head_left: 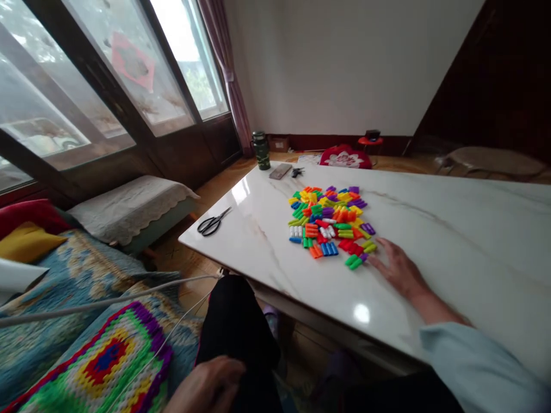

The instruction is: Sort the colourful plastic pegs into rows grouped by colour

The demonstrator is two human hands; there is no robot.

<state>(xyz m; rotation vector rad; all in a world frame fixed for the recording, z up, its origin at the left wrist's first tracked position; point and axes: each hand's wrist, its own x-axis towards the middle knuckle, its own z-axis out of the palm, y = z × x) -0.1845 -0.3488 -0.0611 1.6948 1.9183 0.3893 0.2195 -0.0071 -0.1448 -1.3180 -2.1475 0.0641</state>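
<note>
Head view: a heap of small bright plastic pegs (329, 223) in red, blue, green, yellow and purple lies mid-frame on the white marble-look tabletop (451, 241). The right hand (398, 269) lies flat and open at the heap's lower right edge, fingertips just beside a green piece, grasping nothing. The left hand (206, 387), bottom centre, rests loosely curled on a black trouser knee (235, 327) — empty. Black-handled scissors (213, 222) lie left of the heap

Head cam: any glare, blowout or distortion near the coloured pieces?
Head view: windows blown out at top; one small glare spot on the glossy table, short of the coloured pieces; wide-angle bend tilts window frames and table edges; right hand beside them sharp, left hand soft at the bottom edge.
</note>
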